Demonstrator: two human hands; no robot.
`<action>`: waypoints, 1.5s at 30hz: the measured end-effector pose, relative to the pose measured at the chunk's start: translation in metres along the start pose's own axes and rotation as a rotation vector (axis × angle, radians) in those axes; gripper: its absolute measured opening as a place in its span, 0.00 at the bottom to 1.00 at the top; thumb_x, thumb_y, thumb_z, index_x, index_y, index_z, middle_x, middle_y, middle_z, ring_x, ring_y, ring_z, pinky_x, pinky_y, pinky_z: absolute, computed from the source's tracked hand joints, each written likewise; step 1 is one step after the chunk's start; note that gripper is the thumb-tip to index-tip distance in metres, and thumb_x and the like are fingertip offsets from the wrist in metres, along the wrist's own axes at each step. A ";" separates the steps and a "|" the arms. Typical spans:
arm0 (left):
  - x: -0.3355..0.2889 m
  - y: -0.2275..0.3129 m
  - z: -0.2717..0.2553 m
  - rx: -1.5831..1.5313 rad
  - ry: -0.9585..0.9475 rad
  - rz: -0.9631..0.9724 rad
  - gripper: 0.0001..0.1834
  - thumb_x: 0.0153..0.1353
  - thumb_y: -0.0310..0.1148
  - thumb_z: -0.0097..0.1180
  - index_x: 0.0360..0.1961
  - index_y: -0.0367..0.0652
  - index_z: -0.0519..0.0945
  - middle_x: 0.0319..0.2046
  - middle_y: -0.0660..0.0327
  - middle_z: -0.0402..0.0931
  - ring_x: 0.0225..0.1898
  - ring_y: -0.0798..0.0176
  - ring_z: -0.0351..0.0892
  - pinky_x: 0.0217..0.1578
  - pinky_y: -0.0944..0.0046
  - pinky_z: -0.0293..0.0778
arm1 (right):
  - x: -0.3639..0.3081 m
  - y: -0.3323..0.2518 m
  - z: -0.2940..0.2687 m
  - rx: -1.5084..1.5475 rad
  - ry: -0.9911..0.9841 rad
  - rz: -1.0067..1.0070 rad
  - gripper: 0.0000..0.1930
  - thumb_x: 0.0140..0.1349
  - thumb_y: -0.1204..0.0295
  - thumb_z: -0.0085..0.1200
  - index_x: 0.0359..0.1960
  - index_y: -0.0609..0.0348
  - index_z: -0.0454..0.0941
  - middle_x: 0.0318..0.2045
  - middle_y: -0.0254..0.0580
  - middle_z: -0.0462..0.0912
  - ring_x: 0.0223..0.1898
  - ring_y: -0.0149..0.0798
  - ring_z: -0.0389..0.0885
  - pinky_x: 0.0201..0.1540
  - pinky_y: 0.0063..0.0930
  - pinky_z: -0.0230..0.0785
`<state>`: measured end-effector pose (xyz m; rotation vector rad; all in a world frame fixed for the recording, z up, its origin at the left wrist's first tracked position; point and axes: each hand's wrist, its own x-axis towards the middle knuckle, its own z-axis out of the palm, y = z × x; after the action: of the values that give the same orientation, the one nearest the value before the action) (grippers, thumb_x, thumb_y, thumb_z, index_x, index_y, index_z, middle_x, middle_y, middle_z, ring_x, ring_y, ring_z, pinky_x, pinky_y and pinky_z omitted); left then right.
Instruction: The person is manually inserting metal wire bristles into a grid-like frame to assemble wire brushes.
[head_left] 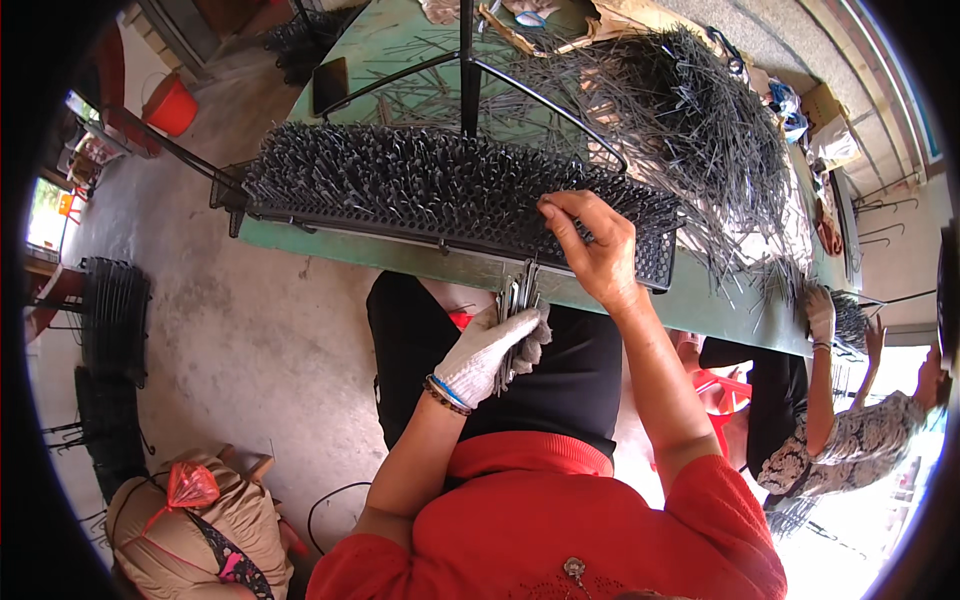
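Note:
My left hand [488, 350], in a white knitted glove, is closed around a bundle of thin dark metal strips [517, 290] below the table's front edge. Their ends stick up out of the fist. My bare right hand [604, 252] is over the right part of a long black perforated rack [655, 262], thumb and forefinger pinched together; whatever is between them is too small to make out. Upright dark strips [390, 180] stand densely in the rack's holes. Bare holes show along its front edge and right end.
The green table [390, 250] bears a large heap of loose strips [710, 125] behind the rack. A black metal frame [469, 95] rises there, near a phone [330, 87]. At the right, a co-worker's gloved hand [820, 318] reaches to the table. A red bucket [172, 105] stands far left.

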<state>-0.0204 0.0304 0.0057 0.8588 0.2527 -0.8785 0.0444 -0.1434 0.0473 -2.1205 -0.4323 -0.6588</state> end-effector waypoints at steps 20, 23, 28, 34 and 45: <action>-0.001 -0.004 -0.001 -0.029 -0.002 -0.005 0.11 0.64 0.35 0.55 0.43 0.41 0.79 0.27 0.64 0.79 0.22 0.73 0.76 0.19 0.76 0.70 | -0.001 -0.008 0.005 -0.015 0.031 0.101 0.08 0.55 0.80 0.61 0.38 0.63 0.81 0.33 0.44 0.83 0.30 0.33 0.82 0.35 0.23 0.74; 0.000 -0.004 -0.002 -0.032 -0.010 -0.006 0.11 0.64 0.36 0.55 0.43 0.41 0.79 0.27 0.64 0.79 0.22 0.73 0.76 0.20 0.76 0.70 | -0.002 -0.008 0.006 0.028 0.037 0.176 0.10 0.54 0.81 0.61 0.39 0.62 0.82 0.34 0.43 0.83 0.31 0.36 0.82 0.35 0.25 0.74; 0.000 -0.005 -0.002 -0.030 -0.006 -0.005 0.11 0.64 0.36 0.55 0.42 0.40 0.78 0.27 0.63 0.79 0.22 0.72 0.76 0.20 0.75 0.70 | -0.004 -0.005 0.004 -0.222 -0.046 -0.140 0.13 0.51 0.80 0.62 0.40 0.59 0.82 0.36 0.41 0.82 0.37 0.43 0.80 0.40 0.32 0.73; -0.001 -0.003 0.000 -0.042 -0.024 0.028 0.10 0.64 0.34 0.55 0.42 0.39 0.76 0.29 0.61 0.80 0.24 0.71 0.78 0.21 0.74 0.73 | 0.001 -0.008 -0.002 -0.266 -0.086 -0.165 0.11 0.52 0.80 0.60 0.39 0.59 0.82 0.38 0.41 0.80 0.38 0.44 0.78 0.41 0.33 0.71; 0.004 -0.009 -0.003 -0.143 -0.065 0.038 0.10 0.65 0.32 0.53 0.44 0.39 0.75 0.31 0.59 0.80 0.27 0.67 0.81 0.28 0.69 0.79 | 0.000 -0.009 -0.003 -0.273 -0.068 -0.182 0.09 0.53 0.78 0.61 0.38 0.61 0.82 0.36 0.42 0.80 0.35 0.42 0.78 0.37 0.30 0.70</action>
<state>-0.0245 0.0273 -0.0028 0.6994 0.2391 -0.8406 0.0391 -0.1404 0.0543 -2.3861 -0.6076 -0.7879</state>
